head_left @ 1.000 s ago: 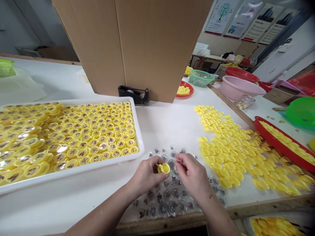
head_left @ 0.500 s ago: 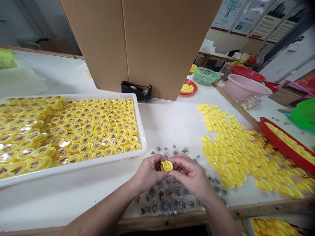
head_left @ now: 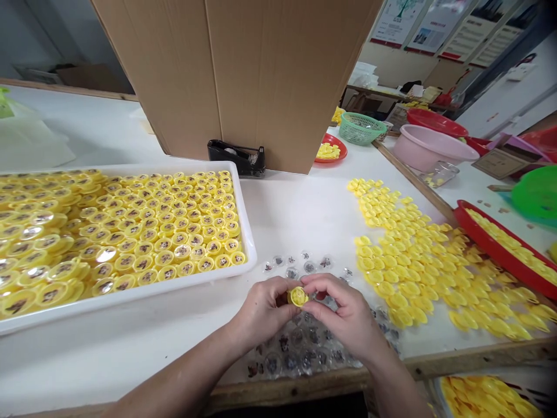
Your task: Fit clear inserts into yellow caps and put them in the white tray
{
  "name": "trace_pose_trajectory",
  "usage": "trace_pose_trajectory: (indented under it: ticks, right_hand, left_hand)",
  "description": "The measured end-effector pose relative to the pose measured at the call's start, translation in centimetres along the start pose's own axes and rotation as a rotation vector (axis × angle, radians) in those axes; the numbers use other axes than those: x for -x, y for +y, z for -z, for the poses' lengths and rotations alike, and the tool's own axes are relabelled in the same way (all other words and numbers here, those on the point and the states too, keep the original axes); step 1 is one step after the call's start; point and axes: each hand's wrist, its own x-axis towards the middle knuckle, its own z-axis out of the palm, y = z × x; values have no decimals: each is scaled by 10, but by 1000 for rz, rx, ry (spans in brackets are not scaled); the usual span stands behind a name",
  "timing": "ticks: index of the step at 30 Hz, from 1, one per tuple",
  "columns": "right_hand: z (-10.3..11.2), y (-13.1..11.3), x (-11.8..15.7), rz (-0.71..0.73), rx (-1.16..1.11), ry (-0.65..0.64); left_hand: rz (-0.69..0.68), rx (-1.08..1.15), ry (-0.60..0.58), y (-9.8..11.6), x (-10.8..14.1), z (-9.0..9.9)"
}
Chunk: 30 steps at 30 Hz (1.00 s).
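Between my two hands is a small round yellow piece, its open face turned up. My left hand grips its left side between thumb and fingers. The fingertips of my right hand pinch its right edge. Under and around my hands lie several clear round discs with small dark pictures. To the left, a white tray holds rows of yellow pieces with picture discs on top. On the right, many yellow pieces are spread over the white table.
A large cardboard box stands at the back, with a black tape dispenser before it. At the right are a red tray, a pink basin, a green basket and a green bowl. A wooden edge runs along the front.
The yellow piece has turned slightly between my fingers and sits a little further right and lower. The whole view has shifted slightly.
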Motion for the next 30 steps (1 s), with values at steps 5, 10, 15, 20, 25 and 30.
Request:
trace_pose_trajectory:
  ticks: [5,10,15,20,25,30]
  right_hand:
    - [4,1,-1,-48,-14,-81]
    - [4,-2,-2,-20,36,-123]
    - [1,-7,0,-116,117,-114]
    - [1,-10,0,-93,132,-142]
    - [2,-9,-1,-74,142,-138]
    - [1,-12,1,-30,226,-94]
  left_hand:
    - [58,-83,29,1,0,-3]
    - [119,-40,61,1,0,-4]
    - [89,-95,56,4,1,-3]
    - [105,-38,39,4,1,-3]
    - [112,-46,21,2,1,-3]
    - [125,229,-75,0,0,-2]
